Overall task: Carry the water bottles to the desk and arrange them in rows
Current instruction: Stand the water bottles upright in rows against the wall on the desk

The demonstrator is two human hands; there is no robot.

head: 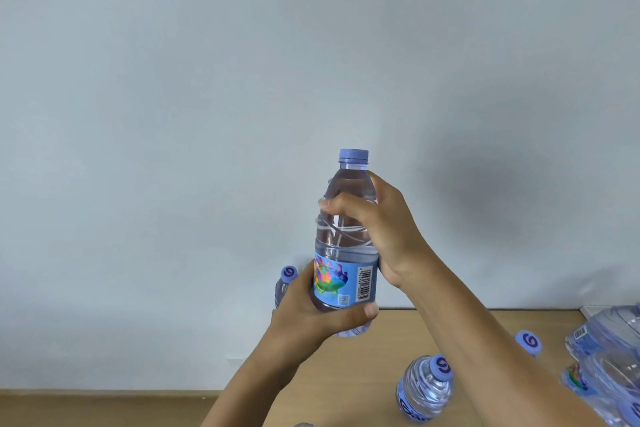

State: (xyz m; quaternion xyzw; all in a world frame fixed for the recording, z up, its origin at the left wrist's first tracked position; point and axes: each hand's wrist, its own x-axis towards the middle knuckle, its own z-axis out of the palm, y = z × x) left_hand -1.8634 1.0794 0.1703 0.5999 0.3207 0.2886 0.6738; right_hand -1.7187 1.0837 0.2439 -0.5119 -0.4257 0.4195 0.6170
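A clear water bottle (343,253) with a blue cap and a colourful blue label is held upright in the air above the wooden desk (381,340). My left hand (311,312) grips its lower part, thumb across the front below the label. My right hand (377,229) wraps around its upper shoulder from the right. Another bottle (284,282) stands behind my left hand, mostly hidden. One bottle (426,388) stands on the desk near my right forearm, and a blue cap (528,341) of a further bottle shows beyond that forearm.
A plastic-wrapped pack of bottles (609,357) lies at the right edge of the desk. A plain pale wall (207,114) rises directly behind the desk. A lower wooden surface (104,406) runs along the bottom left.
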